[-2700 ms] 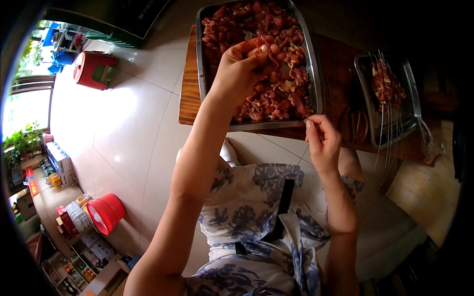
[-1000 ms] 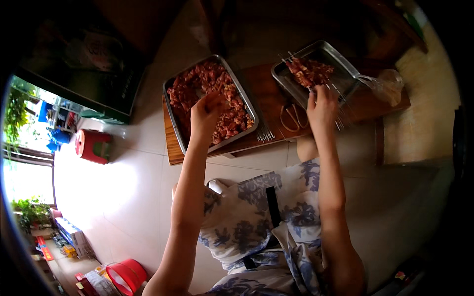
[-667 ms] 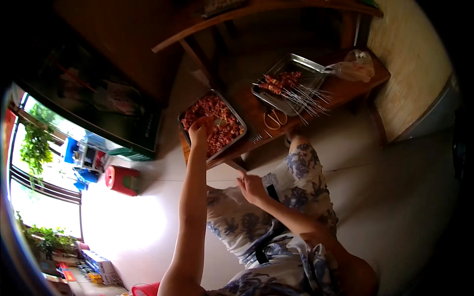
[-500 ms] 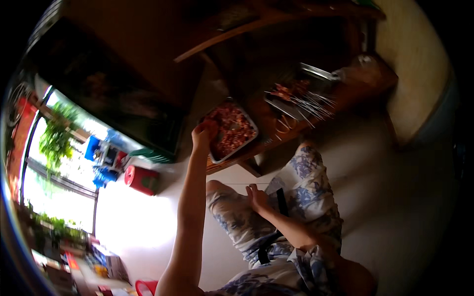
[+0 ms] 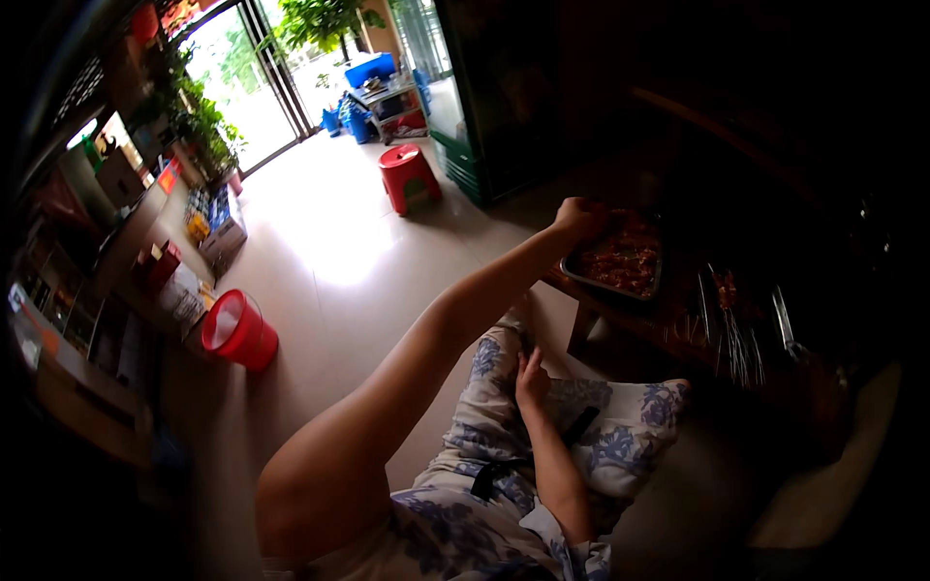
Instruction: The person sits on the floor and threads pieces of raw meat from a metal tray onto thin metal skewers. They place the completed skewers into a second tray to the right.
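Left hand (image 5: 579, 221) was at the upper-left edge of a metal tray (image 5: 608, 288), right of centre in the frame. Its fingers were lost in shadow at the loose meat (image 5: 628, 259); couldn't tell whether they were wide, narrow or holding a piece. Right hand (image 5: 532, 382) was at the lap, lower centre, fingers bent close together; couldn't tell if anything was in them.

Progress, judged from the layout: partly done. Some skewered meat (image 5: 724, 287) lay at right of frame, with thin skewers (image 5: 743, 353) fanning out below it, by a bright metal edge (image 5: 783, 315), probably a second tray. Loose meat covered much of the first tray, so a lot looked left. Count of finished ones: too dark.

Around: red stool (image 5: 407, 174) upper centre, red bucket (image 5: 242, 334) at left, boxes (image 5: 226, 228) and plants (image 5: 199, 121) upper left, dark cabinet with a green base (image 5: 460, 165) upper centre. In the way: mainly deep shadow over the right side, blotting out most of the bench; the sticking-out skewers also looked easy to snag.
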Tool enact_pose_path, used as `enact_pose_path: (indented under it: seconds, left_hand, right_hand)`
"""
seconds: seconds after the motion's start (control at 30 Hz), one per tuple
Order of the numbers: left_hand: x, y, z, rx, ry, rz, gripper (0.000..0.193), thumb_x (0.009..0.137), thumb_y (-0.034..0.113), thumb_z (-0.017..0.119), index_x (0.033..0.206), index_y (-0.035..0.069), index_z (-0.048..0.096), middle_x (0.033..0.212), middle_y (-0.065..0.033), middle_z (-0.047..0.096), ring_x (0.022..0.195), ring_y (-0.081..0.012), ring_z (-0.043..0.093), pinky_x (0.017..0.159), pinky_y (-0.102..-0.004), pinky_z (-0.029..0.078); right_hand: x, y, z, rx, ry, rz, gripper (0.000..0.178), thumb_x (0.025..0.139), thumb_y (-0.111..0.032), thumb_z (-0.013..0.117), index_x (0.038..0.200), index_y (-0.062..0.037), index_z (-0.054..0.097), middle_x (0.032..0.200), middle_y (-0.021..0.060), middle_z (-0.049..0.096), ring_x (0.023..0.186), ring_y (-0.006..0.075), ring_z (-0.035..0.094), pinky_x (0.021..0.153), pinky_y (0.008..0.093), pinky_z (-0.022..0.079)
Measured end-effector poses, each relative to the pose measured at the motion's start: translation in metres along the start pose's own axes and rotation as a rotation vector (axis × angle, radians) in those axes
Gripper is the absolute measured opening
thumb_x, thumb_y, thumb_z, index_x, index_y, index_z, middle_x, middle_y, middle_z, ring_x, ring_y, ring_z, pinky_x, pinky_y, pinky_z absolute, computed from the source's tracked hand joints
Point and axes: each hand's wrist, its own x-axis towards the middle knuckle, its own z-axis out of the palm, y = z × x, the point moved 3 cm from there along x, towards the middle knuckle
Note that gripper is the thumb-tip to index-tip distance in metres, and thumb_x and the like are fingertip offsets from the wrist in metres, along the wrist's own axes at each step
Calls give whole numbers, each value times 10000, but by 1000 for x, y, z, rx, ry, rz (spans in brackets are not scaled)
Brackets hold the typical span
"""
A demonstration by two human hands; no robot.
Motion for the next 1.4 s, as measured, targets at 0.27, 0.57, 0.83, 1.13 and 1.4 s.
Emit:
enact_pose_path:
  seconds: [0.27,0.57,0.83,1.13,1.4]
  left_hand:
    - [13,-28,12,156,-78,8,92,712,34,707,795,5,678,724,-90,655,652,-184,633,552,-306,515]
    - [21,-43,18,223,-51,-56,113,693,21,654,798,30,695,808,-92,674,741,-182,642,618,-317,519]
    - [31,-57,18,247,-135,-54,89,717,59,684,803,45,701,729,-78,675,685,-172,644,624,-297,522]
    - [24,-49,19,-27,-166,-108,122,748,-26,564,786,4,676,733,-91,663,686,-176,649,591,-280,535]
    - [40,-116,14,57,-170,-22,194,712,74,666,896,13,675,821,-65,678,763,-153,635,668,-291,516]
  right_hand:
    - [-61,3,-133,859,248,-175,469,915,-100,566,1333,-1,380,1263,166,516,906,182,608,730,279,504]
    - [-98,81,-127,-70,401,92,384,928,-174,561,1283,-74,453,815,155,652,700,348,625,611,400,492]
    - [-31,105,-202,-804,246,-2,641,811,-248,682,1375,-130,400,1206,103,586,1304,307,371,1076,505,232]
    - [33,157,-185,-1081,-65,-80,166,871,-129,507,949,-93,650,970,80,611,1030,259,523,945,385,357]
    - [31,221,-133,-1208,-240,5,184,851,-171,502,857,-121,679,949,65,610,943,236,552,851,374,435]
